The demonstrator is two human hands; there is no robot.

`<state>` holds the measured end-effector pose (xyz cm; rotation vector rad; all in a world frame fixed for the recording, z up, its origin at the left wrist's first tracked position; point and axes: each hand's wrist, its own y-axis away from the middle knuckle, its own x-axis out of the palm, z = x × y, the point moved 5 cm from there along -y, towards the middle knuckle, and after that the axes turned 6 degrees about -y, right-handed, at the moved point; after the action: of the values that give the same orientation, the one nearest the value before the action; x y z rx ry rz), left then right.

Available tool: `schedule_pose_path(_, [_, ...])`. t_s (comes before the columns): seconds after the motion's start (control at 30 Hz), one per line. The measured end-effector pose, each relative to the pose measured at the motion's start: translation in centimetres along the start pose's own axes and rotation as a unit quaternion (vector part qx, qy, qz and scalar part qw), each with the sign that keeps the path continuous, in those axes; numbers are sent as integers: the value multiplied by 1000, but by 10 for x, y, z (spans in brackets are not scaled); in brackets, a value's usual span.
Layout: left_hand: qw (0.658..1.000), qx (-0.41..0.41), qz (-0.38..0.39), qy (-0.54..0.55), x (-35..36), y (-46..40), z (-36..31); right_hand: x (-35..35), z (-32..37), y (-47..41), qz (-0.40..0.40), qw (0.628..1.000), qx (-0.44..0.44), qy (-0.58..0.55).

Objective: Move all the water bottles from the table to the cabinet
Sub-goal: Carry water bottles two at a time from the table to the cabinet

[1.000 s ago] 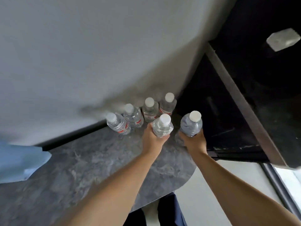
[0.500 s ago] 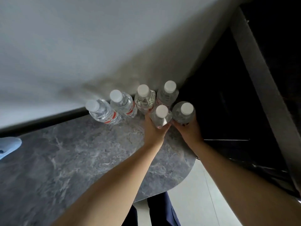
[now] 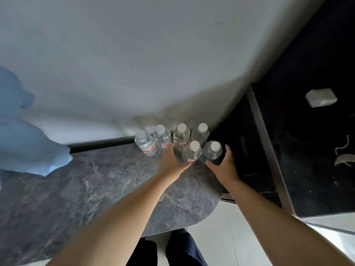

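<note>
Several clear water bottles with white caps stand at the far right corner of the grey marble table [image 3: 96, 189], against the wall. The back row runs from a leftmost bottle [image 3: 144, 143] to a rightmost bottle [image 3: 200, 133]. My left hand [image 3: 172, 160] is wrapped around a front bottle [image 3: 192, 153]. Beside it, my right hand [image 3: 223, 164] grips another bottle [image 3: 212, 152] at the table's right edge. The dark cabinet [image 3: 307, 160] opens just to the right of the table.
A blue cloth [image 3: 25, 137] lies at the left of the table by the wall. Inside the cabinet sit a white block [image 3: 321, 97] and a bit of string [image 3: 343, 150]. A grey upright edge [image 3: 269, 150] frames the cabinet. Pale floor shows below.
The view shifted left and back, bringing the blue cloth and cabinet interior into sight. Both hands still hold their bottles in the front row; my right hand moved slightly apart from the left.
</note>
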<state>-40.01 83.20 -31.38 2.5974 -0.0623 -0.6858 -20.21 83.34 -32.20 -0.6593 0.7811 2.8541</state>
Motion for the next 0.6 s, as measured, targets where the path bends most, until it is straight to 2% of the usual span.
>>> schedule_pose_path(0.1, [998, 2, 4, -69, -36, 25, -19, -15, 44, 24, 27, 996, -45, 70])
schedule_pose_path(0.2, [984, 9, -32, -176, -83, 49, -38, -17, 100, 45, 54, 967, -119, 219])
schedule_pose_path(0.3, [954, 20, -91, -285, -143, 81, -43, 8, 159, 77, 113, 922, -217, 301])
schedule_pose_path(0.4, [924, 15, -116, -365, -193, 115, -30, 51, 195, 109, 156, 876, -301, 344])
schedule_pose_path(0.43, [917, 17, -112, -383, -196, 117, -28, 55, 196, 114, 165, 863, -302, 369])
schedule_pose_path(0.47, [912, -12, -149, -381, -240, 158, 1, 100, 215, 155, 193, 831, -350, 386])
schedule_pose_path(0.53, [909, -20, -166, -382, -264, 181, 17, 127, 224, 177, 216, 797, -376, 421])
schedule_pose_path(0.6, [907, -43, -188, -373, -298, 226, 49, 174, 231, 217, 247, 742, -421, 460])
